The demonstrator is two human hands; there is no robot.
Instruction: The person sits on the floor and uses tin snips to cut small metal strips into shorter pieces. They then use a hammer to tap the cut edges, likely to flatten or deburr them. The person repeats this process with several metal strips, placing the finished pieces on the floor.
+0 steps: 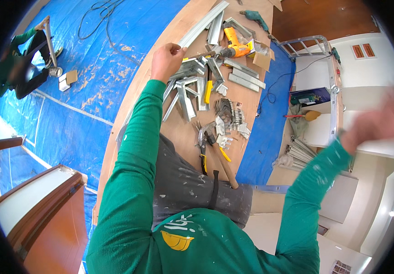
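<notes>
My left hand [166, 61] is over the left side of the wooden table, fingers pinched together beside the near end of a long metal channel [204, 23]. What it pinches, if anything, I cannot make out. My right hand [377, 119] is raised far to the right, off the table, smeared by motion; its fingers cannot be read. An orange cordless drill [236, 44] lies beyond the left hand among cut metal channel pieces [185, 98]. A yellow-handled tool [208, 91] rests by them. Nearer me are a hammer [222, 160], snips [202, 146] and small metal brackets [226, 112].
A teal power drill [255, 19] and an open cardboard box [261, 57] sit toward the table's far right. Blue sheeting [87, 82] covers the floor. Another person [23, 68] crouches at the far left. A ladder [306, 43] stands at right; wooden furniture [46, 219] is near left.
</notes>
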